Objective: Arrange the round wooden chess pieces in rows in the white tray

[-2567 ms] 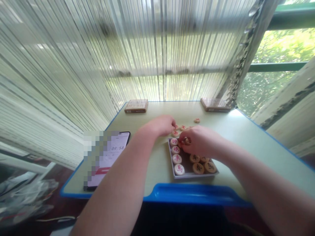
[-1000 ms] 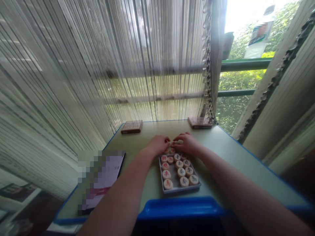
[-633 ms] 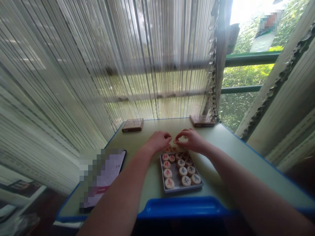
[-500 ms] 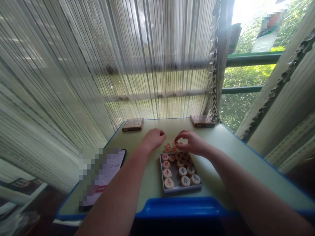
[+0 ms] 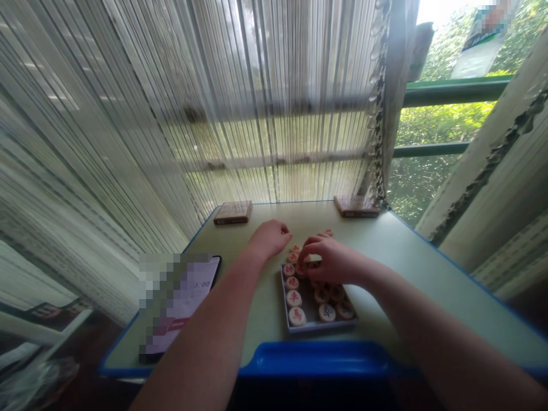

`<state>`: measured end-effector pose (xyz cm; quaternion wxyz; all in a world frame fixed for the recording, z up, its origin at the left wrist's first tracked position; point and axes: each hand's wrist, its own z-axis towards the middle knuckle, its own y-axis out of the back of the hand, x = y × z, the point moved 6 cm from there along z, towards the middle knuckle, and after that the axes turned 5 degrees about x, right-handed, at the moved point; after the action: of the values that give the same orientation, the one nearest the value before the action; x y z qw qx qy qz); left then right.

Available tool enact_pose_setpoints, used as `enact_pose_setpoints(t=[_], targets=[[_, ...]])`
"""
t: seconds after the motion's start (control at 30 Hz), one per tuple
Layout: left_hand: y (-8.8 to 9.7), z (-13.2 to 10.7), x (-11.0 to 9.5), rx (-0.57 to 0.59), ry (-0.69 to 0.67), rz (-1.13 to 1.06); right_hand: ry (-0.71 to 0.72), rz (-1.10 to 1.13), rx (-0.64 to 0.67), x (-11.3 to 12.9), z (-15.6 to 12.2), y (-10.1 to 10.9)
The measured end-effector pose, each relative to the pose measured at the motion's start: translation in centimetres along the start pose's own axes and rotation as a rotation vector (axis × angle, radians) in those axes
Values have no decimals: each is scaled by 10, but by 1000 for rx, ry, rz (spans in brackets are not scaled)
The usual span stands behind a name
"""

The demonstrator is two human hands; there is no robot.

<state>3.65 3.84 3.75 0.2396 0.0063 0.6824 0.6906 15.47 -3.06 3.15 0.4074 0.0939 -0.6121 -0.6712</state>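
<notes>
A shallow grey box on the table holds round Chinese chess pieces. Red-marked ones, such as this Chinese chess piece, line its left side; dark-marked pieces lie at the right, partly under my right hand. My right hand is over the box's far part, fingers closed on a red-marked Chinese chess piece. Beyond the far rim lie more red-marked pieces, partly covered by that hand. My left hand rests left of them, fingers curled together; what they hold, if anything, is hidden.
A phone lies at the table's left. Two flat brown boxes stand at the far corners. A blue raised edge runs along the table's front. String curtains hang behind.
My right hand has moved from the loose pieces beyond the box towards me, over the box with a piece. A piece shows farther out behind it. My left hand has barely moved.
</notes>
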Motion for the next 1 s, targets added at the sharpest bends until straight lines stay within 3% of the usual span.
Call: enact_pose_setpoints(t=[0.6, 0.7, 0.83, 0.9, 1.0], targets=[[-3, -4, -7, 60, 1, 59, 1, 4, -15, 7, 0, 5], [-8, -2, -2, 84, 39, 58, -166, 81, -116, -27, 1, 14], [-18, 4, 4, 99, 77, 52, -545, -88, -375, -93, -8, 27], [-21, 6, 3, 100, 57, 31, -627, -90, -362, -114, -11, 22], [-24, 8, 1, 114, 17, 1, -641, -43, -293, -125, -10, 14]])
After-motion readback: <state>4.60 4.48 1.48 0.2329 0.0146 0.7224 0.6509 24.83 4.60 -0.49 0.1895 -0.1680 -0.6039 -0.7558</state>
